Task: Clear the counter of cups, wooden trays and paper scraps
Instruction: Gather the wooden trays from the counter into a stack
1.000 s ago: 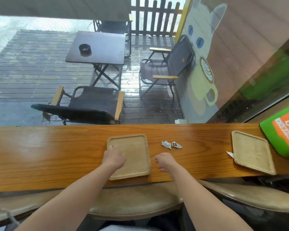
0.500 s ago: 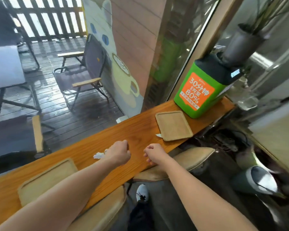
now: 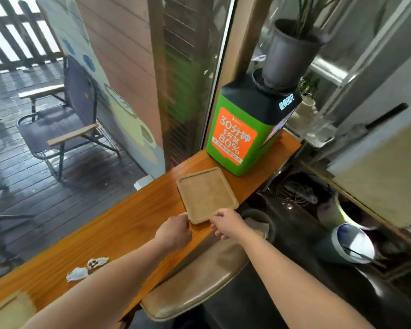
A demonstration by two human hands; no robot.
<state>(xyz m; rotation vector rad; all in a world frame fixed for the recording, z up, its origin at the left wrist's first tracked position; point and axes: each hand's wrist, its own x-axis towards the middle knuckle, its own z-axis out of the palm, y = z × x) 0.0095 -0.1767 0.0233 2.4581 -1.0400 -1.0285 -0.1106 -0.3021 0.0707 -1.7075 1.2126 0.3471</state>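
A square wooden tray [image 3: 205, 194] lies near the right end of the wooden counter [image 3: 128, 224], its near corner at the counter's front edge. My right hand [image 3: 226, 223] pinches that near edge. My left hand [image 3: 176, 231] is curled against the tray's near-left corner, where a small white paper scrap [image 3: 183, 213] peeks out; its grip is unclear. Two crumpled paper scraps [image 3: 97, 262] [image 3: 77, 274] lie further left beside my left forearm. A second wooden tray [image 3: 7, 312] shows at the bottom left corner. No cup is in sight.
A green and orange box [image 3: 237, 136] stands at the counter's right end, right behind the tray, with a potted plant [image 3: 290, 53] on top. A padded stool [image 3: 199, 281] sits below the counter's front edge. A grey bin [image 3: 351, 243] stands on the floor to the right.
The view swung right along the counter. Both hands left the first tray, passed the crumpled scraps and now touch the right-hand tray's near edge.
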